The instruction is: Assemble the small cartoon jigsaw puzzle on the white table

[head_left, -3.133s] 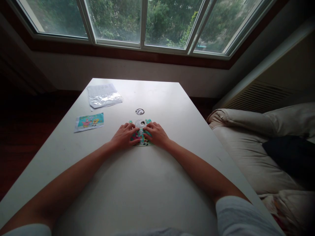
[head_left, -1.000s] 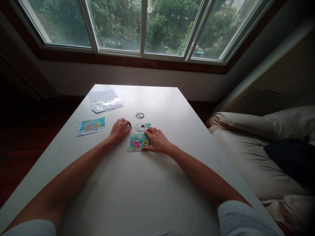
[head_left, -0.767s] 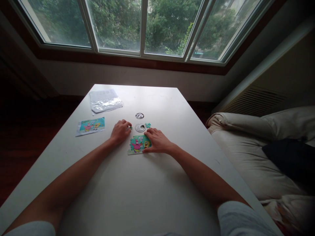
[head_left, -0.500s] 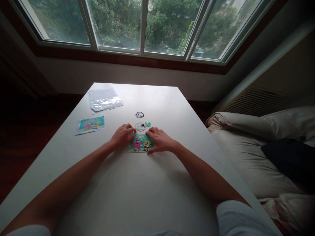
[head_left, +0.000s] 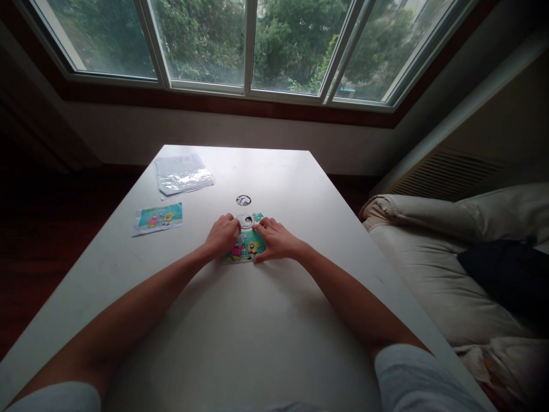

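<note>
A small jigsaw puzzle [head_left: 244,247] with pink and yellow cartoon figures on a teal ground lies flat on the white table [head_left: 244,320]. My left hand [head_left: 224,235] is closed over its upper left part, fingers bunched and hiding that corner. On the other side my right hand [head_left: 278,238] grips the right edge, thumb low and fingertips at the upper corner. Just beyond the puzzle sits a round metal lid [head_left: 244,220] with a ring-shaped rim. Several loose teal puzzle pieces [head_left: 258,217] rest beside it, near my right fingertips.
Farther back lies another round shiny disc [head_left: 243,200]. At the left are a printed picture sheet [head_left: 158,218] with the cartoon figures and a clear plastic bag [head_left: 184,174] over papers. A pale sofa [head_left: 412,263] stands right of the table, and a window [head_left: 206,46] is ahead.
My left hand has shifted right and inward over the puzzle, covering more of its left side. The right hand and the puzzle have moved slightly away from me.
</note>
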A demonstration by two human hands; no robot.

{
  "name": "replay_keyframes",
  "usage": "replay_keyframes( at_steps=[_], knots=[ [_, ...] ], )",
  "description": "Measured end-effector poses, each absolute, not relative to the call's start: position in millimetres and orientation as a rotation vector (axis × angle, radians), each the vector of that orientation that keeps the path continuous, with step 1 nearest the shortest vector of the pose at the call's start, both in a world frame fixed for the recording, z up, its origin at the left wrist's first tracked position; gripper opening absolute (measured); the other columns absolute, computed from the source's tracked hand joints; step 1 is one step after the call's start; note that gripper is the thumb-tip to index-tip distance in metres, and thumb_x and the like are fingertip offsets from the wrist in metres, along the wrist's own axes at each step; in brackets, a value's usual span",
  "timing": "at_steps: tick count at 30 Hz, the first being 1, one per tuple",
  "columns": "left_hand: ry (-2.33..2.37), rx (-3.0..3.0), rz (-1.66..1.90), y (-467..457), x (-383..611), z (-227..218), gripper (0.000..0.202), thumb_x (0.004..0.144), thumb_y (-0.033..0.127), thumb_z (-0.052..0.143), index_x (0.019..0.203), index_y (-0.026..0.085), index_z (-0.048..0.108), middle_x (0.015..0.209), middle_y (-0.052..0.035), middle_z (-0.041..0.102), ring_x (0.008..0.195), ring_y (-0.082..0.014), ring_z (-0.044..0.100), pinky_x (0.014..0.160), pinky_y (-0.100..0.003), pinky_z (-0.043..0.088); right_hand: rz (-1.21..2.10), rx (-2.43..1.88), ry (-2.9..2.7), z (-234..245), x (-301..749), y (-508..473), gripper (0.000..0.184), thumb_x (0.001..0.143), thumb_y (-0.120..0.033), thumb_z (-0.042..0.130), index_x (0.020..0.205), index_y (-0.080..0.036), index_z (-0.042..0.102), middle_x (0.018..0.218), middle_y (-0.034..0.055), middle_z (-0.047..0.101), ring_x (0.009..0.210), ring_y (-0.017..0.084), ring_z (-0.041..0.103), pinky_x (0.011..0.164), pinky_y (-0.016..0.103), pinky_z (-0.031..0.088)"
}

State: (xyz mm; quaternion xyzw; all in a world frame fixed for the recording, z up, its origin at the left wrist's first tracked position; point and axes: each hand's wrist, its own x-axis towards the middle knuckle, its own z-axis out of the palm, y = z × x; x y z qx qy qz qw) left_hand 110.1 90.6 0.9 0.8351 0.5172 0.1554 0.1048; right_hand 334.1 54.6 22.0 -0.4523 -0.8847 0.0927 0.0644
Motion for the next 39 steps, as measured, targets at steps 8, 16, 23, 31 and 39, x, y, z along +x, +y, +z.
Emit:
replay_keyframes(
  at_steps=[8, 16, 23, 31, 39],
  knots=[
    [1.680, 2.533, 0.424, 93, 125, -1, 0.031, 0.100, 0.032, 0.039, 0.084, 0.020, 0.063, 0.099, -0.0129, 0.059, 0.094, -0.0280, 0.055, 0.078, -0.042, 0.044, 0.251, -1.401, -2.643, 19, 334, 56, 0.090, 0.058, -0.074, 0.082, 0.127, -0.022, 0.054, 0.120, 0.0140, 0.054, 0.112, 0.034, 0.049, 0.097, 0.048, 0.044],
    [1.725, 2.560, 0.539, 91, 134, -10, 0.029, 0.100, 0.034, 0.040, 0.093, 0.019, 0.064, 0.105, -0.0147, 0.057, 0.103, -0.0309, 0.052, 0.086, -0.045, 0.041, 0.248, -1.435, -2.600, 15, 333, 59, 0.094, 0.055, -0.074, 0.082, 0.126, -0.021, 0.053, 0.122, 0.0140, 0.050, 0.114, 0.034, 0.048, 0.098, 0.048, 0.043],
    [1.716, 2.592, 0.533, 88, 132, -10, 0.029, 0.101, 0.032, 0.038, 0.094, 0.019, 0.062, 0.105, -0.0151, 0.057, 0.102, -0.0314, 0.052, 0.085, -0.046, 0.040, 0.228, -1.442, -2.570, 15, 328, 54, 0.097, 0.058, -0.076, 0.080, 0.133, -0.022, 0.051, 0.123, 0.0142, 0.051, 0.113, 0.033, 0.049, 0.097, 0.047, 0.043],
    [1.753, 2.588, 0.531, 88, 126, -10, 0.028, 0.101, 0.033, 0.039, 0.094, 0.019, 0.062, 0.103, -0.0151, 0.058, 0.102, -0.0314, 0.053, 0.085, -0.046, 0.040, 0.196, -1.464, -2.555, 18, 321, 48, 0.091, 0.059, -0.076, 0.080, 0.127, -0.022, 0.053, 0.123, 0.0146, 0.053, 0.112, 0.033, 0.050, 0.096, 0.047, 0.044],
    [1.814, 2.638, 0.464, 86, 128, -8, 0.028, 0.102, 0.033, 0.039, 0.095, 0.019, 0.062, 0.104, -0.0134, 0.060, 0.100, -0.0289, 0.053, 0.083, -0.042, 0.039, 0.164, -1.485, -2.534, 17, 321, 46, 0.092, 0.060, -0.076, 0.080, 0.129, -0.021, 0.052, 0.125, 0.0146, 0.053, 0.114, 0.032, 0.049, 0.096, 0.046, 0.043]
  ],
)
